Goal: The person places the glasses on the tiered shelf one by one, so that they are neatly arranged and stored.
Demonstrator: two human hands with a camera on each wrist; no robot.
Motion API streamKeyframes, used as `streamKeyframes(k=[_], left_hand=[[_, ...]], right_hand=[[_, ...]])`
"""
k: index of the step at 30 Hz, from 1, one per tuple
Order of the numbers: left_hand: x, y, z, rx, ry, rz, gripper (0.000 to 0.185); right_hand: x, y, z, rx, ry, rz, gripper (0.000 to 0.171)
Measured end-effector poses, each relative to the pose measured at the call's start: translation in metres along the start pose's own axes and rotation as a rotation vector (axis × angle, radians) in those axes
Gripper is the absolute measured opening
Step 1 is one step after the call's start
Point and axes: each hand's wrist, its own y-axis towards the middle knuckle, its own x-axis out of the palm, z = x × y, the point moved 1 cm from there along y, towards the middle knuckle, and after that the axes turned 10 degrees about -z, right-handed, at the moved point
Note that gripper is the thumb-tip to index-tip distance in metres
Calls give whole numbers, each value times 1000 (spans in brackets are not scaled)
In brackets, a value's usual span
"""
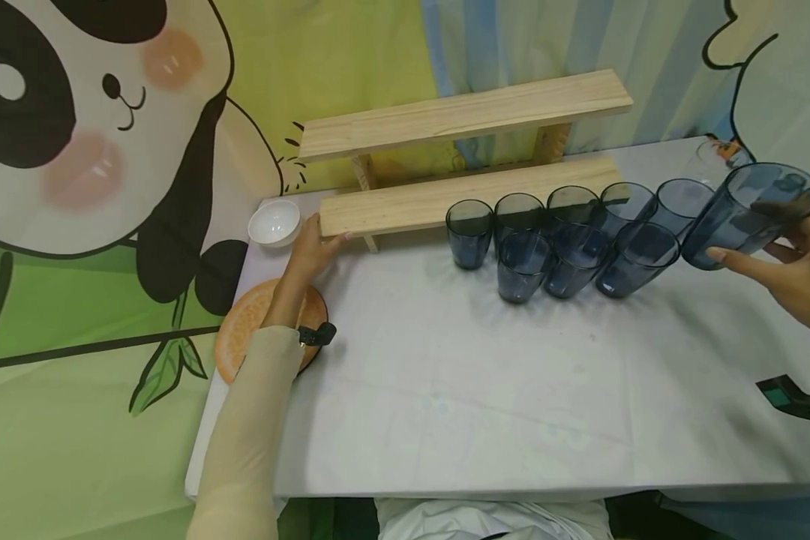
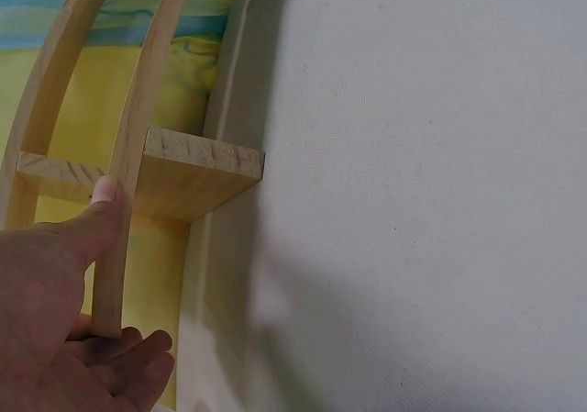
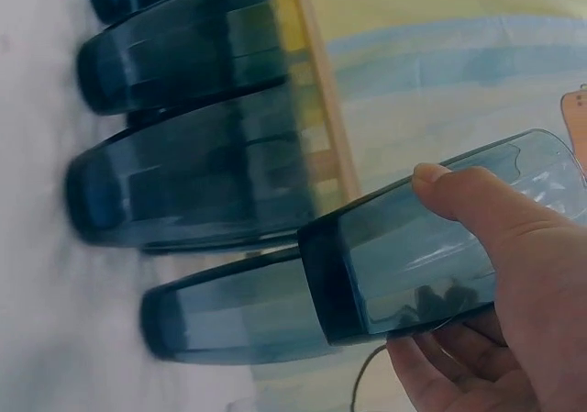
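My right hand [image 1: 759, 247] grips a tinted blue glass tumbler [image 1: 749, 210], tilted and lifted off the table at the right; in the right wrist view the thumb lies across the tumbler [image 3: 404, 265] with the fingers curled under it. Several matching blue tumblers [image 1: 553, 244] stand in two rows in front of a two-tier wooden shelf [image 1: 445, 201]. My left hand [image 1: 317, 244] holds the left end of the shelf's lower board. In the left wrist view its thumb presses the board's edge [image 2: 115, 247] and its fingers curl beneath.
A white bowl [image 1: 274, 223] sits at the table's back left, with an orange-slice mat [image 1: 243, 326] under my left forearm. A clear glass [image 1: 715, 154] stands far right, a dark device [image 1: 799, 397] at the right edge. A white cloth covers the table [image 1: 479, 390].
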Motion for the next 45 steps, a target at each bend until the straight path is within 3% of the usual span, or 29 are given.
streamKeyframes(k=[7, 16, 25, 33, 45], left_hand=[[0, 0, 0, 5, -3, -3, 82], [0, 0, 0, 1, -2, -12, 82], [1, -1, 4, -8, -16, -20, 82], [-1, -3, 6, -5, -12, -20, 80], [3, -1, 7, 14, -15, -4, 76]], right_hand=[[-7, 20, -29, -81, 38, 20, 75], [-3, 52, -64, -6, -46, -58, 74], [16, 94, -96, -79, 11, -195, 78], [34, 128, -123, -48, 34, -297, 75], [71, 168, -156, -64, 50, -365, 76]])
